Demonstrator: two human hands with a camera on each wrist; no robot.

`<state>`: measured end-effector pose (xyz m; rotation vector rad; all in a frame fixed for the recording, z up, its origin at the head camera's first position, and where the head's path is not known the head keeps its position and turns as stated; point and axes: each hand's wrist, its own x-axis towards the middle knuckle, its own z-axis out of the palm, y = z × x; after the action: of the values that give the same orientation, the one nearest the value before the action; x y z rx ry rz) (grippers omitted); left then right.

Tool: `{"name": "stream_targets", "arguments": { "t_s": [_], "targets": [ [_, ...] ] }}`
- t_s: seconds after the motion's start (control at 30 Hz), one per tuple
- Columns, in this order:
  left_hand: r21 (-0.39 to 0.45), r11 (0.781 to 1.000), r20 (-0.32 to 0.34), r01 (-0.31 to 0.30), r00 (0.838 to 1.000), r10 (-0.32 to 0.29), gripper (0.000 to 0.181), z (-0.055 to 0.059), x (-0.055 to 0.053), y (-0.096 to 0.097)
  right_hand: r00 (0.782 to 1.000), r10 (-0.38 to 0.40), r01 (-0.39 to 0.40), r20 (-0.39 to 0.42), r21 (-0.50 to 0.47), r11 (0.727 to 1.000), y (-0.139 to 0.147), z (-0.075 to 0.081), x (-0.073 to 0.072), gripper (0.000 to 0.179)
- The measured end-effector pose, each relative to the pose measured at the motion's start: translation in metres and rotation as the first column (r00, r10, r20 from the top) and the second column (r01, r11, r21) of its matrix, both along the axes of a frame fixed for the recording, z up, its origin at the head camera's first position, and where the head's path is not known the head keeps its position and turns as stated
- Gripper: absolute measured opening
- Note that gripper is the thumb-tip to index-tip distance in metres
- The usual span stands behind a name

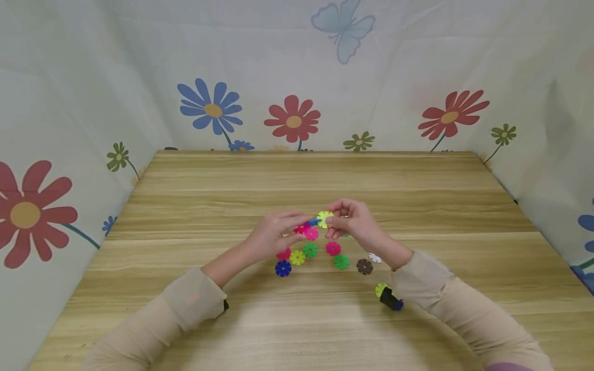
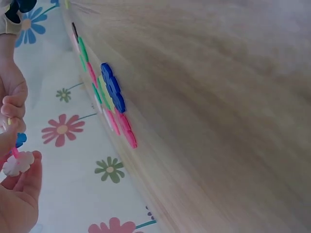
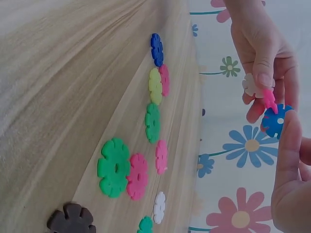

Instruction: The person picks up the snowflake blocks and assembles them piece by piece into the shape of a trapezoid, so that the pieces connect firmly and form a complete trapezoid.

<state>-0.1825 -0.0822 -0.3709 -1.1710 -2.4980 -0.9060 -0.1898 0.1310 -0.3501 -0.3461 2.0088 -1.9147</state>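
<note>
Right hand (image 1: 355, 221) is pinched on a yellow disc (image 1: 323, 218); in the left hand (image 1: 274, 234), a linked white disc (image 3: 250, 86), pink disc (image 3: 269, 100) and blue disc (image 3: 273, 122) are held beside it, above the table (image 1: 301, 185). Slots are best aligned crosswise and pressed straight, the blue disc steadied.

In the head view, the L hand (image 1: 274, 233) hides fully the held white disc (image 2: 18, 164), the R hand (image 1: 353, 222) hides most of a green disc (image 1: 345, 235), & the R forearm (image 1: 398, 253) hides pt. of the loose white disc (image 1: 374, 257). In the R wrist view, the bottom edge cuts a brown disc (image 3: 73, 219). In the L wrist view, the L edge cuts both hands, only a sliver of the held yellow disc (image 2: 9, 121) shows, & a yellow thing (image 2: 67, 4) at the top edge is too small to tell.
</note>
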Motion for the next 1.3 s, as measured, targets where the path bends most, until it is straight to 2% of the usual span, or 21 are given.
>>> {"name": "stream_targets", "arguments": {
  "t_s": [0.17, 0.5, 0.7, 0.87, 1.1, 1.3],
  "targets": [
    [-0.056, 0.998, 0.075, -0.031, 0.997, 0.035, 0.047, 0.003, 0.001, 0.004, 1.0, 0.0, 0.0, 0.003, 0.008, 1.0, -0.001, -0.001, 0.0, 0.028],
    [-0.038, 0.998, 0.169, -0.047, 0.984, 0.052, 0.041, 0.002, -0.002, 0.01, 0.999, 0.039, -0.039, -0.006, 0.036, 0.999, -0.005, -0.004, 0.0, 0.028],
    [-0.01, 0.996, 0.272, -0.091, 0.958, 0.09, 0.038, 0.0, -0.003, 0.006, 0.996, 0.068, -0.061, -0.056, 0.116, 0.991, 0.004, -0.007, -0.004, 0.028],
    [0.004, 0.991, 0.321, -0.137, 0.938, 0.128, 0.036, -0.001, -0.006, 0.0, 0.989, 0.104, -0.077, -0.101, 0.243, 0.967, 0.02, -0.013, -0.011, 0.032],
    [-0.018, 0.986, 0.322, -0.168, 0.932, 0.165, 0.036, -0.002, -0.008, -0.007, 0.979, 0.152, -0.095, -0.135, 0.36, 0.928, 0.042, -0.025, -0.025, 0.03],
    [-0.006, 0.987, 0.328, -0.16, 0.932, 0.153, 0.035, -0.001, -0.008, -0.011, 0.97, 0.199, -0.104, -0.143, 0.495, 0.862, 0.052, -0.033, -0.038, 0.028]
  ]
}}
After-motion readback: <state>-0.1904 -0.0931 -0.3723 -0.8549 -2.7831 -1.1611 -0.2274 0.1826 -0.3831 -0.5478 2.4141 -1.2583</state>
